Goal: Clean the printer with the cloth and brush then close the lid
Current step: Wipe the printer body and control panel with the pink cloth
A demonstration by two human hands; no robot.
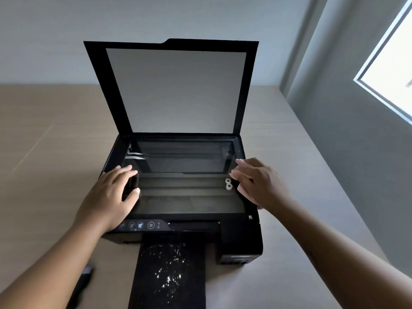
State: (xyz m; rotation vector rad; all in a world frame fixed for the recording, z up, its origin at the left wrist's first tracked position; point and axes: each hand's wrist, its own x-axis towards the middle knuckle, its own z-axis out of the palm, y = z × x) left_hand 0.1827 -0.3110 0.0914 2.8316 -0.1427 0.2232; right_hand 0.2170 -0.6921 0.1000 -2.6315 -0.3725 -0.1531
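Both hands, left and right, spread flat on glossy printer glass; lid upright.

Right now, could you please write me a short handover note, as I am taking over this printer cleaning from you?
Left hand: empty, flat on the left edge of the scanner glass.
Right hand: empty, fingers at the glass's right edge.
Printer sits on the table, lid raised upright.
Output tray is speckled with white debris.
A dark object lies at lower left; cannot tell what it is. No cloth visible.
Left: clean the tray, close the lid.
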